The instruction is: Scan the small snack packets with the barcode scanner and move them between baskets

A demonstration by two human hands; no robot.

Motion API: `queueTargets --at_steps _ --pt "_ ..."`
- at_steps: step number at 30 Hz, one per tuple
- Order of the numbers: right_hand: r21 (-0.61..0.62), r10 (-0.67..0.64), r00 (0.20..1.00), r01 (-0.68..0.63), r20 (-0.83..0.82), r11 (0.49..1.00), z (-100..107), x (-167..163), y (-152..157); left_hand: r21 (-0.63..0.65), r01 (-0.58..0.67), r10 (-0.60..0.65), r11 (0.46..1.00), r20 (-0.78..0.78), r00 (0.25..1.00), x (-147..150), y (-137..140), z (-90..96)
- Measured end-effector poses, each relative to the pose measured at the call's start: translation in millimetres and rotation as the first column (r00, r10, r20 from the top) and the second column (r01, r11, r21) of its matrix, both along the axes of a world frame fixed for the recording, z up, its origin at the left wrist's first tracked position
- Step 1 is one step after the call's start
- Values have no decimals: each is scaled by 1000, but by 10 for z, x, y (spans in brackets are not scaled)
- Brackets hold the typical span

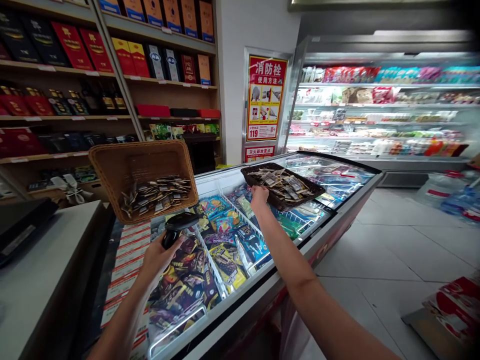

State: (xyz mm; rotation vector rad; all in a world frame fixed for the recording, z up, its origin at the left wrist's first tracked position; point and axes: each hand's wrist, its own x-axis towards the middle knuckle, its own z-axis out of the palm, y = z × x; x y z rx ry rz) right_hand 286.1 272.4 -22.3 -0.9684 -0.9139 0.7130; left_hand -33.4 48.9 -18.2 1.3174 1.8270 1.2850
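My left hand (pixel 161 255) is wrapped around the handle of a black handheld barcode scanner (pixel 180 220), held over the glass-topped freezer. My arm on the other side reaches forward, and my right hand (pixel 259 196) is closed at the near left rim of a dark brown woven basket (pixel 285 206). Small flat packets (pixel 287 184) lie in a loose heap inside that basket, which rests on the freezer top. To the left, a tan wicker basket (pixel 142 150) is tilted towards me, with similar small packets (pixel 157 195) gathered at its lower side.
Bagged frozen goods (pixel 228 265) sit between white wire dividers inside the freezer (pixel 352 200). A counter (pixel 48 270) stands at the left, beside a strip of price labels (pixel 125 265). Boxed bottles fill the shelves behind. Water jugs (pixel 438 190) and a red-and-white carton (pixel 453 310) are at right.
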Motion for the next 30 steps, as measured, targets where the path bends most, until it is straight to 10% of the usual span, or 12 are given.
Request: queueTargets --at_steps 4,7,15,23,30 --pt "-144 71 992 -86 -106 986 -92 -772 -144 18 -67 67 998 41 997 -44 -4 -17" --pt "-194 322 940 -297 112 935 -40 -1397 -215 41 -134 132 990 55 990 -69 -17 -16" --pt "-68 200 481 -276 853 959 326 -2484 98 85 -194 181 977 140 974 -151 -36 -4" --pt "-289 334 129 -282 934 915 521 -2718 394 119 -232 214 965 148 966 -150 -42 -18" --pt "29 -44 -44 -302 998 953 210 -2409 -16 98 -255 236 962 172 956 -196 -39 -3"
